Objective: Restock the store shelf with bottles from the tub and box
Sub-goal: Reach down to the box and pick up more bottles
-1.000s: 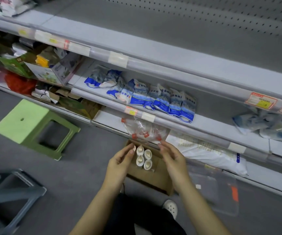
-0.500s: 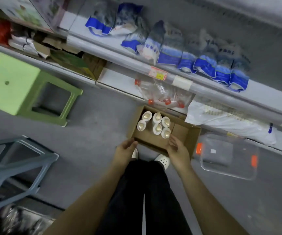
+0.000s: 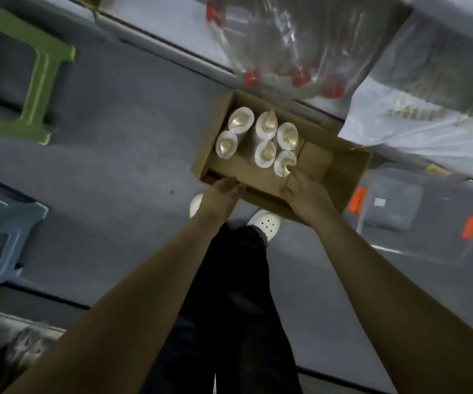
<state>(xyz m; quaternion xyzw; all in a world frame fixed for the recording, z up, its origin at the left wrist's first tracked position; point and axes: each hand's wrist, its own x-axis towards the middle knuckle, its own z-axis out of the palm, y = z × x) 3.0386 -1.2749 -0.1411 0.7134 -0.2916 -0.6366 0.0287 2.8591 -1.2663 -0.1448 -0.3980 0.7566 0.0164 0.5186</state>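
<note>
A green stool (image 3: 40, 78) stands at the upper left of the frame, and a grey-blue stool (image 3: 10, 223) lies below it at the left edge, both on the grey floor (image 3: 116, 166). Near the centre, the left hand (image 3: 224, 194) holds the near rim of an open cardboard box (image 3: 343, 172), with its fingers bent over the edge at the box's left corner. Six white bottles (image 3: 265, 153) with gold caps stand upright and packed together in the left half of the box. The right hand (image 3: 305, 190) reaches into the box, its fingertips against the cap of the nearest bottle (image 3: 283, 166). I cannot tell whether it grips the bottle. Above the box, a clear bag of red-capped bottles (image 3: 286, 46) hangs over the edge of the bottom shelf (image 3: 172, 44). A white bag (image 3: 400, 132) lies to the right of it. At centre right, a clear tub (image 3: 417, 211) with orange clips sits on the floor just beside the box.
</note>
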